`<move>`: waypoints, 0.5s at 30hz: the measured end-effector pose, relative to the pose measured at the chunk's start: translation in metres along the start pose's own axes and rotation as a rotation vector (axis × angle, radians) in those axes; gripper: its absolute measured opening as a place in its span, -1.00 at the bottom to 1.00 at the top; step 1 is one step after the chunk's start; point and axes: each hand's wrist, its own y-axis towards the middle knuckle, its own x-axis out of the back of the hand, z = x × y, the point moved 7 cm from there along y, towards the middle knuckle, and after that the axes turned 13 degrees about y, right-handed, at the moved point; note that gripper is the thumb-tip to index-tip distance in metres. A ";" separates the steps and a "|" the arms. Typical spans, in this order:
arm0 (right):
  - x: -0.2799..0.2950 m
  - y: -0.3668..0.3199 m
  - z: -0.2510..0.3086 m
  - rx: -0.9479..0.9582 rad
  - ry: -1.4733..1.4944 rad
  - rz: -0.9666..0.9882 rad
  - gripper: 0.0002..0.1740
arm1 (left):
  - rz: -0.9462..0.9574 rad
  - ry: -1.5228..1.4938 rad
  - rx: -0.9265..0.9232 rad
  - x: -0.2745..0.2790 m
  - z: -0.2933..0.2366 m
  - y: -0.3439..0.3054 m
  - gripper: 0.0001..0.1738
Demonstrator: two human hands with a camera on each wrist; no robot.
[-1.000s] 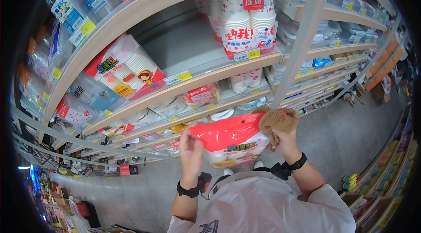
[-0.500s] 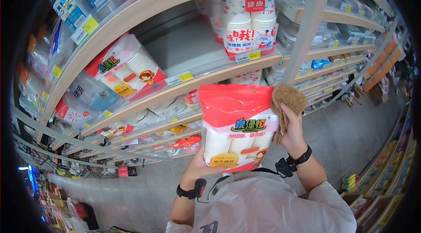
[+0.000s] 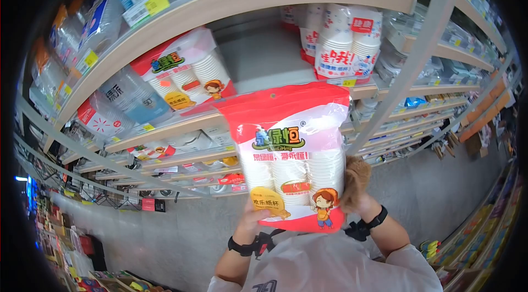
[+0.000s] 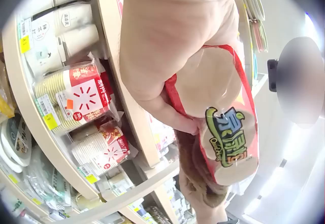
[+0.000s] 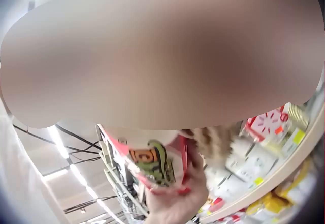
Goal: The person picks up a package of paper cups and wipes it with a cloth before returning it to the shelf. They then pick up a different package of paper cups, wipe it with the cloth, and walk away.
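A plastic pack of paper cups, red at the top with a cartoon child on the front, is held up facing the head camera. My left hand grips its lower left corner, thumb across the front. In the left wrist view that hand curls round the pack's bottom end, where round cup bases show. At the pack's right side my right hand holds a brown fluffy cloth against the edge; the pack hides some of its fingers. A blur covers most of the right wrist view.
Ahead is a curved shelf with a matching cup pack on the left and blue-and-red cup packs on the right. A grey metal post rises at right. Grey floor lies below; another shelf stands at right.
The cup pack was tipped low, then rose upright and came closer to the head camera. My left hand moved from its top corner to its lower corner. The cloth shifted down along the right side.
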 end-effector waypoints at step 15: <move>0.011 0.006 -0.038 0.194 -0.432 -0.064 -0.55 | 0.209 -0.029 0.187 0.011 0.013 -0.020 -0.21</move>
